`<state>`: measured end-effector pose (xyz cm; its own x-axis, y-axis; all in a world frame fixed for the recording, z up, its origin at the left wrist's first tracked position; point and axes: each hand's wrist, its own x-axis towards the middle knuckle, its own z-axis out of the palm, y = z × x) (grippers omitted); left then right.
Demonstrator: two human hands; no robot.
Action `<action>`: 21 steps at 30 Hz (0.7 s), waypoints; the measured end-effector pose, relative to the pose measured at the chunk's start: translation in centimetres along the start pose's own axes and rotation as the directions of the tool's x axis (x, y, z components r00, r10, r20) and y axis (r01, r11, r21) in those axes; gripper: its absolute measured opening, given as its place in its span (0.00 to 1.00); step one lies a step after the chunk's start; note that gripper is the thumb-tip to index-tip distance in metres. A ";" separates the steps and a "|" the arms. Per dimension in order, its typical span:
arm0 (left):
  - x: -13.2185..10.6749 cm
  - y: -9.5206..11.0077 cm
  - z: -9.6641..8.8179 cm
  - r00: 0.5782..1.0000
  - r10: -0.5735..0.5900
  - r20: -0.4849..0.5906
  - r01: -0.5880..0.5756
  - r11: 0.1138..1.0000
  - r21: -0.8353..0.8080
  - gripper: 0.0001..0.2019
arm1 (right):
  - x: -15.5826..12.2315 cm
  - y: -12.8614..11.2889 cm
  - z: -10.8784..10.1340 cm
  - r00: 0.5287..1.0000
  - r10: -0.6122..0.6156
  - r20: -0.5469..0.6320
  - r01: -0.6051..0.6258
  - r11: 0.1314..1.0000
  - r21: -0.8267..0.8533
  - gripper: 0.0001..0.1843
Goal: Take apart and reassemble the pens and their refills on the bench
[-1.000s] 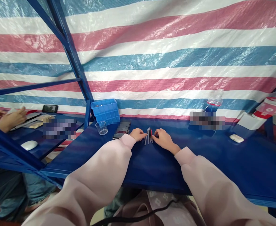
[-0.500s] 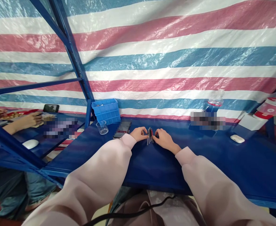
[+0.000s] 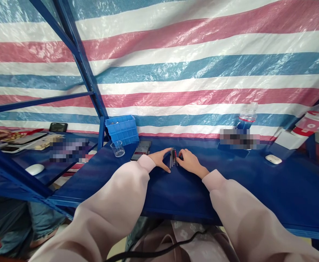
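Pens [image 3: 173,157] lie in a narrow, side-by-side bundle on the worktop [image 3: 184,196], between its front and back edges, their lengths running from front to back. Your left hand [image 3: 157,158] is on their left, thumb and forefinger spread wide and clasping nothing; the thumb tip sits by the near ends and the forefinger by the far ends, a span that seems suited to the bundle's length. Your right hand [image 3: 189,161] has its fingers curled in against the right side, probably as a stop that keeps the pens from rolling; whether it pinches one, you can't tell from here. Towards the back left corner are the basket [image 3: 122,131], the cup [image 3: 117,150] and the phone [image 3: 139,154], presumably put aside there to leave your hands room.
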<state>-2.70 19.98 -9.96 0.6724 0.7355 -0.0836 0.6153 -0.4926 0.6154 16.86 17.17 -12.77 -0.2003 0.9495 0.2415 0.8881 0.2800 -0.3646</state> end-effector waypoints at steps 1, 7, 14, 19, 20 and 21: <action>0.1 -0.2 0.1 1.000 0.006 0.005 -0.006 1.000 0.002 0.59 | 0.0 0.0 0.0 1.000 -0.002 0.001 0.002 1.000 0.000 0.09; 0.7 -0.9 0.4 1.000 0.020 0.014 -0.020 1.000 0.009 0.60 | -0.1 -0.1 -0.2 1.000 -0.008 0.003 0.008 1.000 0.006 0.08; 0.8 -0.7 0.5 1.000 0.023 -0.008 -0.023 1.000 0.016 0.58 | -0.1 0.1 -0.1 1.000 -0.007 0.000 0.007 1.000 0.018 0.08; 0.8 -0.5 0.5 0.999 0.028 -0.034 -0.027 0.999 0.025 0.55 | 0.0 0.1 -0.1 1.000 -0.006 0.010 0.006 1.000 0.005 0.08; 0.8 -0.5 0.5 0.999 0.025 -0.039 -0.024 0.999 0.030 0.55 | 0.0 0.1 -0.1 1.000 -0.004 0.014 0.004 1.000 0.005 0.08; 0.8 -0.4 0.5 0.999 0.022 -0.043 -0.021 0.999 0.034 0.55 | -0.1 0.1 -0.2 1.000 -0.001 0.018 0.001 1.000 0.006 0.08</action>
<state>-2.20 20.51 -10.69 0.6674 0.7439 -0.0361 0.6150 -0.5231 0.5900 17.01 17.11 -12.67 -0.2092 0.9515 0.2255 0.8854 0.2822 -0.3693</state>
